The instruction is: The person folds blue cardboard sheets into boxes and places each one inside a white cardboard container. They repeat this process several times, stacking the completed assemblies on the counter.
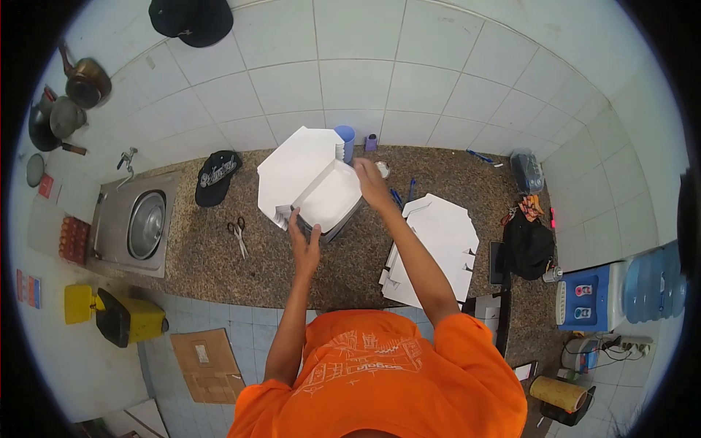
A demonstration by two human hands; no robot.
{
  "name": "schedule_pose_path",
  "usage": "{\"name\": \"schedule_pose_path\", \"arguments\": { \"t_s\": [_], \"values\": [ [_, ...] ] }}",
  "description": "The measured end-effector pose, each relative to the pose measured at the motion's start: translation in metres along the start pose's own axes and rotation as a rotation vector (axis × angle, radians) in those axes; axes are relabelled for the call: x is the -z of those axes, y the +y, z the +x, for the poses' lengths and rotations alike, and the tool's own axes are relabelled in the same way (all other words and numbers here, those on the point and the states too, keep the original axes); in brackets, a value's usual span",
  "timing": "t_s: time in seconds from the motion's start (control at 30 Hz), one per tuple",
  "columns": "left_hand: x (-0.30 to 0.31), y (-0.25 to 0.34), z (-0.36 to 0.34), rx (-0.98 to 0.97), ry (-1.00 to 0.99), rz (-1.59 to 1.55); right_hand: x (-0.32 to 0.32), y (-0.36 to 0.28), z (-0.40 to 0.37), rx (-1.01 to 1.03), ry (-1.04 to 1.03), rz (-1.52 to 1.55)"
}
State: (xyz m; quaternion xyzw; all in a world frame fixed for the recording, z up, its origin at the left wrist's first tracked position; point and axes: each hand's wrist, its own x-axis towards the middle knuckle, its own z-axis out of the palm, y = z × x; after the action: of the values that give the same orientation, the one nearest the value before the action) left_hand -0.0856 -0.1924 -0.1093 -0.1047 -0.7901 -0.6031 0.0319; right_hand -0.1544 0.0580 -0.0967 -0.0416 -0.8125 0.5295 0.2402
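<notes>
Two hands shape a half-folded paperboard box (321,193) on the table (350,266), just left of the stack of flat blanks (438,241). The left hand (304,244) is open, fingertips against the near rim, and the right hand (372,184) pinches a side wall. A slipped pinch could let the panels spring apart.

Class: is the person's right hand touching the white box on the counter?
Touching. The head view shows the right hand gripping the far corner of the white box, with no gap between them.
</notes>
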Motion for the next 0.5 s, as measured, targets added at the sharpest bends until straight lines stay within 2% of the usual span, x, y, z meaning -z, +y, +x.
{"name": "schedule_pose_path", "arguments": {
  "t_s": [0.07, 0.13, 0.2, 0.27, 0.4, 0.47, 0.5],
  "values": [
    [0.0, -0.008, -0.001, -0.049, -0.012, -0.09, 0.038, -0.005, -0.057, 0.061, 0.042, -0.197],
    [-0.001, -0.01, -0.004, -0.036, -0.016, -0.141, 0.083, 0.008, -0.126, -0.095, -0.237, -0.354],
    [-0.001, -0.006, -0.004, -0.026, -0.022, -0.188, 0.124, 0.032, -0.207, -0.182, -0.506, -0.792],
    [0.0, 0.002, -0.004, 0.001, -0.019, -0.081, 0.153, -0.004, -0.247, -0.538, -0.819, -0.849],
    [-0.009, 0.005, -0.004, -0.008, -0.033, -0.049, 0.173, 0.014, -0.308, -0.566, -0.852, -0.86],
    [-0.021, 0.017, -0.02, -0.139, 0.216, -0.139, 0.182, 0.027, -0.314, -0.495, -0.813, -0.779],
    [-0.02, 0.038, -0.027, -0.364, 0.291, 0.028, 0.19, 0.035, -0.314, -0.512, -0.8, -0.775]
  ]
}}
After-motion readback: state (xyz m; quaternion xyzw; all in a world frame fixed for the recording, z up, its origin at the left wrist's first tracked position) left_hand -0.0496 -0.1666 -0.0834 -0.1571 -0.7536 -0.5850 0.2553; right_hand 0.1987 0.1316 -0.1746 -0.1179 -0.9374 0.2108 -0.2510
